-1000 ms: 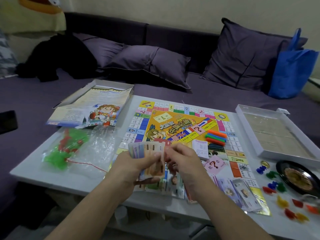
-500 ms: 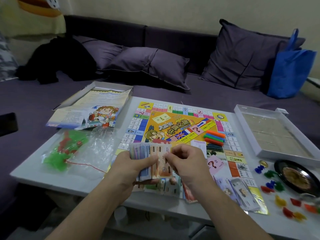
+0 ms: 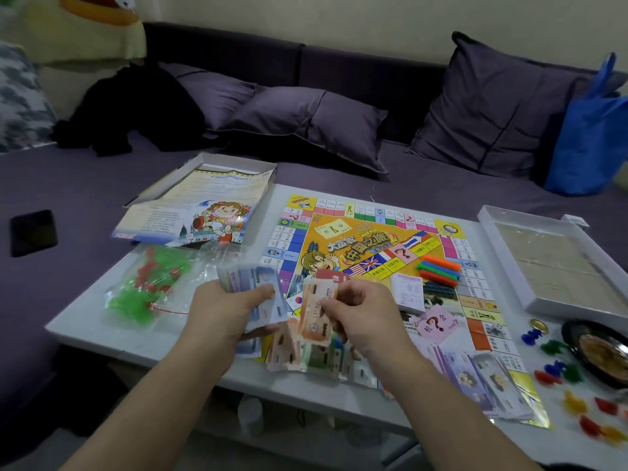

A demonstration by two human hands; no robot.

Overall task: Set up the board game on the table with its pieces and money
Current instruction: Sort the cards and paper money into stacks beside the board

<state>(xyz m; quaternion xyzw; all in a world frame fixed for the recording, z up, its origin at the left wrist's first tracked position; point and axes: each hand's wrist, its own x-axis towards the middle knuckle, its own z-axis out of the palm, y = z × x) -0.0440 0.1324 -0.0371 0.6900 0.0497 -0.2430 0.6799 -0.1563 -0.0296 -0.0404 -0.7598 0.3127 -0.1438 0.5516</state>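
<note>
Apart now: right hand (image 3: 356, 314) pinches an orange paper banknote (image 3: 317, 312), just right of left hand (image 3: 221, 314) gripping fanned pastel paper banknotes (image 3: 261, 294).

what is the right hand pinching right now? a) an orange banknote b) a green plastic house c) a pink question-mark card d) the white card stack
a: the right hand pinches an orange banknote just apart from the fan of banknotes gripped by the left hand; the pink question-mark card lies untouched on the game board.
</note>
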